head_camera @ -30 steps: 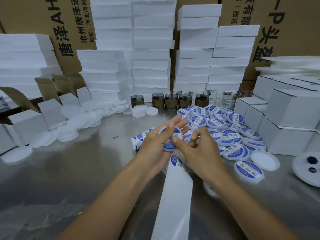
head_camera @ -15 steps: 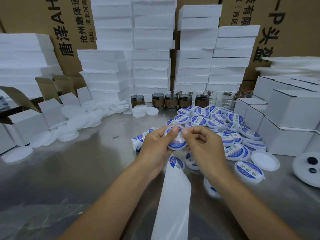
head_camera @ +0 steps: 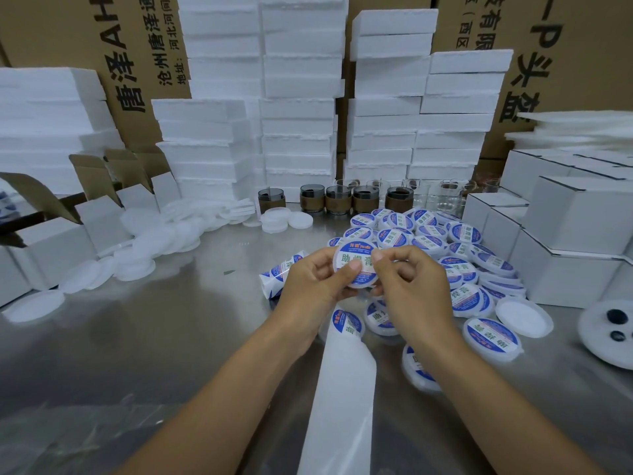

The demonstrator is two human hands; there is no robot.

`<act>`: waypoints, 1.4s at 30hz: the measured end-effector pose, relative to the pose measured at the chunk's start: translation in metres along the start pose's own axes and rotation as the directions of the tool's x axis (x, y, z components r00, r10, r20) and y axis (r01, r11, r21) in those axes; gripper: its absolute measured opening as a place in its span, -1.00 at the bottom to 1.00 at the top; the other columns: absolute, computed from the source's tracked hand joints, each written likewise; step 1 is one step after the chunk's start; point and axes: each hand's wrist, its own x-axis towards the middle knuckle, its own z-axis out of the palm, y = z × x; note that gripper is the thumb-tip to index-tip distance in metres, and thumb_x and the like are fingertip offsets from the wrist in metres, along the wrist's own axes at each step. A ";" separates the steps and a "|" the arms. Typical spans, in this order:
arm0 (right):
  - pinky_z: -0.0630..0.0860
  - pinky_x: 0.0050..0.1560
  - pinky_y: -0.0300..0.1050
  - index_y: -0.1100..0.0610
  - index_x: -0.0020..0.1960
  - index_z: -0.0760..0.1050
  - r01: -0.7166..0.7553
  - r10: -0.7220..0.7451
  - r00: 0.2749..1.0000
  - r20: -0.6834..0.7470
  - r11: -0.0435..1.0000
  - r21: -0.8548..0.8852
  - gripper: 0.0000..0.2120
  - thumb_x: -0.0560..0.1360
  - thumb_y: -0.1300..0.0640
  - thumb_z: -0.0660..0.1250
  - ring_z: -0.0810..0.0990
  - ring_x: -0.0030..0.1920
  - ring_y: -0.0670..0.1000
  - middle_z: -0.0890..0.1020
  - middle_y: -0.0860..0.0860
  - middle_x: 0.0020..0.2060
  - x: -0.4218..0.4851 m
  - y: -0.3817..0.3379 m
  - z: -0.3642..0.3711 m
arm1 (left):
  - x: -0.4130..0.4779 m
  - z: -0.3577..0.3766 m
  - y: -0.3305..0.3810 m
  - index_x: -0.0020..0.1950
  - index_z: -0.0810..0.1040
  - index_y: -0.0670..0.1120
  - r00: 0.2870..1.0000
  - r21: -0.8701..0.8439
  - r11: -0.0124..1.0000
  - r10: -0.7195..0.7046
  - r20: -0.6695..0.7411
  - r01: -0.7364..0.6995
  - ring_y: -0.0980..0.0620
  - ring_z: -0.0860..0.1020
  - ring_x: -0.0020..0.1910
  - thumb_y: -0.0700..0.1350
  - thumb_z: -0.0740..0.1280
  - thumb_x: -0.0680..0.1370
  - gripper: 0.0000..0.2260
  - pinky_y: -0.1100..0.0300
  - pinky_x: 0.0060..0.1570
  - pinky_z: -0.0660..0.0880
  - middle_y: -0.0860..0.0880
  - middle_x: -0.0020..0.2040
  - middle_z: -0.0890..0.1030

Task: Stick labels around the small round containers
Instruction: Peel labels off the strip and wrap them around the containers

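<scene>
A small round white container (head_camera: 358, 264) with a blue-and-white label on its face is held up between both hands over the steel table. My left hand (head_camera: 317, 286) grips it from the left, thumb pressed on the label. My right hand (head_camera: 411, 286) pinches its right edge with thumb and forefinger. Below the hands a long white backing strip (head_camera: 342, 389) runs toward me, with one round label (head_camera: 346, 322) at its far end. A roll of labels (head_camera: 279, 272) lies just left of my left hand. Several labelled containers (head_camera: 424, 234) are piled behind and to the right.
Unlabelled white lids (head_camera: 161, 241) are spread at the left, and one (head_camera: 524, 317) lies at the right. White cartons (head_camera: 568, 234) stand on the right, open cartons (head_camera: 44, 245) on the left. Foam stacks (head_camera: 298, 132) and dark glass jars (head_camera: 339, 200) line the back.
Both hands have lifted the container and turned its labelled face toward me. My right hand went from beside the container to pinching its right edge.
</scene>
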 end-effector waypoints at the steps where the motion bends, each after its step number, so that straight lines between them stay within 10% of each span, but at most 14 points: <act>1: 0.52 -0.27 -0.09 0.09 -0.17 0.51 -0.006 0.006 1.000 -0.011 1.000 -0.006 -0.88 0.49 0.05 0.34 0.55 -0.43 -0.08 0.63 0.09 -0.39 0.000 0.000 0.000 | 0.000 0.001 0.000 0.04 0.62 -0.04 1.000 0.032 0.999 0.012 0.010 -0.012 -0.05 0.67 -0.06 -0.06 0.48 0.31 -0.68 0.06 -0.05 0.59 -0.07 -0.05 0.70; 5: 0.53 -0.26 -0.03 0.06 -0.21 0.50 -0.009 0.009 0.999 -0.037 1.000 0.003 -0.87 0.47 0.03 0.36 0.55 -0.40 0.03 0.62 0.11 -0.40 0.000 -0.001 0.000 | -0.001 0.003 0.001 0.09 0.58 -0.03 0.998 0.093 0.995 0.037 0.044 -0.041 0.13 0.65 -0.18 -0.22 0.48 0.40 -0.71 0.32 -0.25 0.52 0.00 -0.09 0.70; 20: 0.58 -0.18 -0.07 -0.14 -0.07 0.45 0.100 -0.094 0.987 0.133 0.994 -0.038 -0.83 0.48 0.12 0.36 0.65 -0.26 0.04 0.67 0.03 -0.29 -0.002 -0.002 0.000 | -0.002 0.003 0.008 0.23 0.53 -0.15 0.998 0.052 0.999 0.011 -0.065 -0.007 -0.10 0.64 -0.07 -0.09 0.25 0.58 -0.73 -0.06 0.06 0.57 -0.18 0.01 0.67; 26: 0.47 -0.35 -0.40 -0.22 -0.06 0.44 0.102 -0.099 0.993 0.058 0.994 -0.037 -0.75 0.50 0.15 0.33 0.61 -0.29 -0.07 0.63 -0.01 -0.28 0.014 0.004 -0.012 | -0.001 0.002 0.011 0.12 0.60 -0.05 0.997 0.019 1.000 -0.002 -0.077 0.003 -0.03 0.66 -0.16 -0.10 0.30 0.55 -0.82 0.15 -0.13 0.62 -0.11 -0.09 0.69; 35: 0.49 -0.01 0.00 0.08 0.39 0.34 0.059 -0.139 0.985 -0.099 0.822 -0.566 -0.60 0.56 0.08 0.21 0.57 -0.11 0.10 0.57 0.05 -0.29 0.028 0.029 -0.035 | 0.005 -0.013 0.020 0.03 0.55 -0.13 0.971 -0.349 0.936 -0.125 -0.204 0.047 0.04 0.65 -0.31 -0.17 0.24 0.58 -0.88 0.25 -0.30 0.58 -0.04 -0.29 0.67; 42: 0.32 -0.25 -0.12 0.04 0.29 0.36 0.084 -0.208 0.975 -0.073 0.654 -0.752 -0.68 0.56 -0.02 0.16 0.54 -0.11 0.07 0.64 -0.01 -0.21 0.024 0.029 -0.033 | 0.008 -0.014 0.035 0.03 0.56 -0.13 0.979 -0.272 0.962 -0.044 -0.201 -0.012 0.04 0.63 -0.33 -0.23 0.25 0.57 -0.89 0.25 -0.28 0.58 0.00 -0.38 0.62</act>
